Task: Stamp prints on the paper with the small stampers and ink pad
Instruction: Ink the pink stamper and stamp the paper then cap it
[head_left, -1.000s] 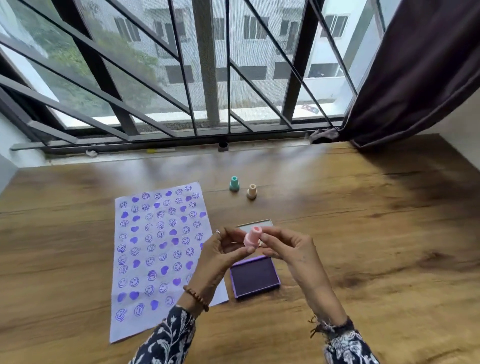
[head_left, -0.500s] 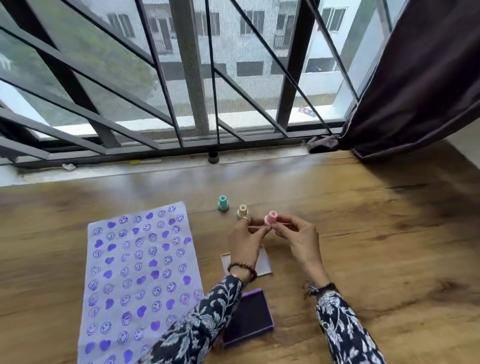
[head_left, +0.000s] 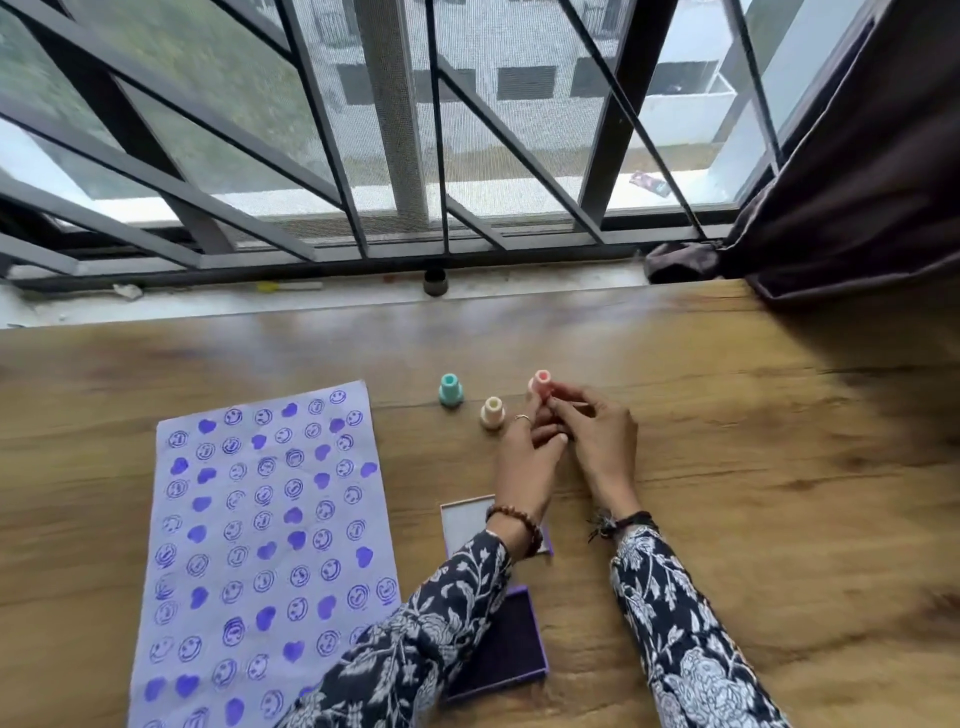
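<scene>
A pink stamper (head_left: 540, 383) stands upright on the wooden table (head_left: 753, 467), pinched by the fingertips of my right hand (head_left: 597, 441). My left hand (head_left: 524, 457) is beside it, fingers loosely curled, touching the right hand. A cream stamper (head_left: 492, 412) and a teal stamper (head_left: 450, 389) stand to the left of the pink one. The lilac paper (head_left: 265, 545), covered with purple smileys and hearts, lies on the left. The open purple ink pad (head_left: 514, 639) lies under my left forearm, its lid (head_left: 465, 522) just beyond.
A barred window and its sill (head_left: 311, 296) run along the table's far edge. A dark curtain (head_left: 857, 182) hangs at the right and spills onto the table corner. Small bits lie on the sill.
Both hands have carried the pink stamper away from above the ink pad to the far side, beside the cream stamper, and lowered it onto the table. The camera view has shifted.
</scene>
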